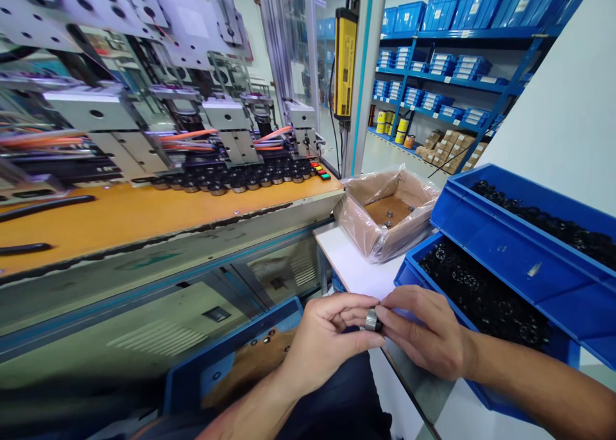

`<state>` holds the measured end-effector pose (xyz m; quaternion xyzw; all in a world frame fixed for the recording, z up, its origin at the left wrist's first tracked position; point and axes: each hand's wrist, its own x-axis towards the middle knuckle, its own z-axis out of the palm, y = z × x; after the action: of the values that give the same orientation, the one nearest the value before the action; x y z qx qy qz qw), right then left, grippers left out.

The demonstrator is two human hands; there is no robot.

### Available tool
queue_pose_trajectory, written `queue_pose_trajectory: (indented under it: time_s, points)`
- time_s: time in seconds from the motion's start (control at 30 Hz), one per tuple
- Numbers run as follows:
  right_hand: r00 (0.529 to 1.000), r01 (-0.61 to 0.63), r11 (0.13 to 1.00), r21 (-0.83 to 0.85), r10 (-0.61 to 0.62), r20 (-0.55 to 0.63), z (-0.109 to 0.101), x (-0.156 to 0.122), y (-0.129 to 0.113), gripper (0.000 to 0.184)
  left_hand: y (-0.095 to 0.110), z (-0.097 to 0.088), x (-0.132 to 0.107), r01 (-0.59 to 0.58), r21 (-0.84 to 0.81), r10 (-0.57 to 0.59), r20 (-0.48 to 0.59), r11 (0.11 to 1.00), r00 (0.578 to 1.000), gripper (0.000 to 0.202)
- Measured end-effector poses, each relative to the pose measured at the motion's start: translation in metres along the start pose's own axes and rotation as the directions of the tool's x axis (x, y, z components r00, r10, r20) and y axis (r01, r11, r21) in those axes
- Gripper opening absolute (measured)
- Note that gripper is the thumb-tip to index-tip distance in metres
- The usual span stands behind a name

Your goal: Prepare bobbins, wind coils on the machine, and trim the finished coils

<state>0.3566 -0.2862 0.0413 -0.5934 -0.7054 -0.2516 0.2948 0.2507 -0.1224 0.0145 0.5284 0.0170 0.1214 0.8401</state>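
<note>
Between my two hands, over my lap, is a small ribbed metal ring [371, 320] with a dark part on its right side. My left hand [332, 328] has its fingers and thumb closed around the ring from the left. From the right, my right hand [423, 331] pinches at the ring's dark side with its fingertips. The fingers hide part of the piece, so its exact kind is unclear. Close beyond my right hand stands a blue bin [414, 273] with many black ring-like parts [481, 292] in it.
A second blue bin [510, 235] of black parts rests tilted above the first. A plastic-lined carton [380, 241] holds a few small parts. On the left, a machine's orange worktop [144, 219] carries rows of dark round parts [240, 180]. A blue crate [176, 376] stands low down.
</note>
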Motion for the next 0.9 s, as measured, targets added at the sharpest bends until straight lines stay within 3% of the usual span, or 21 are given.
queue_pose_trajectory:
  time_s: [0.33, 0.4, 0.5, 0.6, 0.67, 0.8, 0.9]
  points:
    - [0.997, 0.074, 0.997, 0.003, -0.074, 0.026, -0.005, 0.006, -0.004, 0.022, 0.006, 0.001, 0.000, 0.103, -0.056, -0.099, 0.071, 0.993, 0.993, 0.038]
    - [0.999, 0.047, 0.999, -0.004, -0.047, 0.017, -0.005, 0.008, -0.005, 0.021, 0.001, 0.003, -0.002, 0.080, -0.057, -0.078, 0.033, 0.995, 0.996, 0.039]
    - [0.994, 0.109, 0.987, -0.115, -0.105, 0.039, -0.003, 0.006, -0.004, 0.023, -0.009, 0.010, -0.007, 0.017, -0.075, -0.022, -0.062, 0.997, 0.998, 0.038]
    - [0.994, 0.107, 0.986, -0.127, -0.108, 0.000, -0.003, 0.003, -0.004, 0.025, -0.016, 0.016, -0.010, -0.084, -0.020, 0.080, -0.147, 0.996, 0.986, 0.036]
    - [0.998, 0.036, 0.998, -0.047, -0.038, -0.047, -0.003, 0.002, -0.005, 0.028, -0.016, 0.014, -0.010, -0.172, 0.099, 0.186, -0.160, 0.980, 0.969, 0.041]
    - [0.988, -0.131, 0.985, 0.112, 0.139, -0.066, -0.001, 0.005, -0.014, 0.026, -0.008, 0.002, -0.004, -0.417, 0.404, 0.447, 0.022, 0.814, 0.894, 0.037]
    - [0.986, -0.155, 0.979, 0.130, 0.161, -0.041, 0.001, 0.006, -0.017, 0.022, -0.002, -0.004, -0.002, -0.556, 0.505, 0.562, 0.160, 0.660, 0.812, 0.029]
